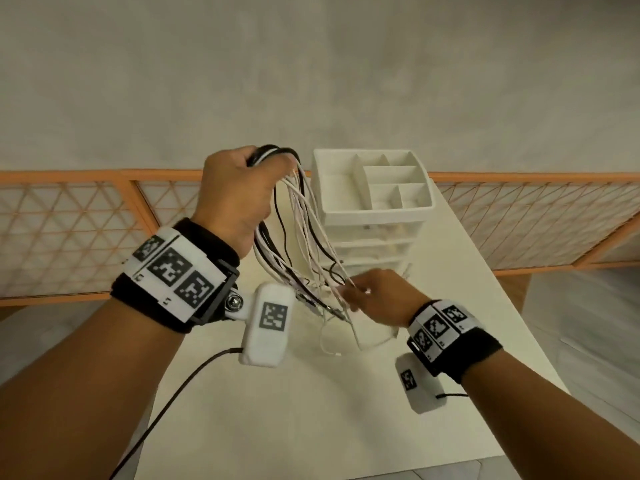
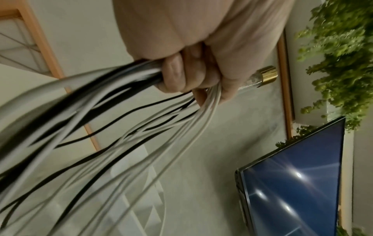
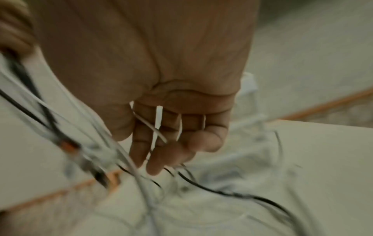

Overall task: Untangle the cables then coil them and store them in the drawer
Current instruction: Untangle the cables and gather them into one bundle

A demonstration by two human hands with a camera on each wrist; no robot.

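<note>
My left hand (image 1: 239, 192) is raised above the table and grips a bundle of black and white cables (image 1: 304, 230) in a fist. In the left wrist view the curled fingers (image 2: 187, 75) wrap the cables (image 2: 113, 127), which fan out downward. The loose ends hang tangled down to the table in front of a white drawer unit (image 1: 374, 233). My right hand (image 1: 370, 296) is lower, among those hanging ends. In the blurred right wrist view its fingers (image 3: 161, 135) are fairly straight and a thin white cable (image 3: 151, 127) crosses between them. Black and white strands (image 3: 201, 186) trail below.
The drawer unit carries a white compartment tray (image 1: 377, 212) on top and stands at the far end of the cream table (image 1: 311, 410). An orange lattice fence (image 1: 69, 237) runs behind. A dark screen (image 2: 292, 183) and green plants (image 2: 333, 63) show in the left wrist view.
</note>
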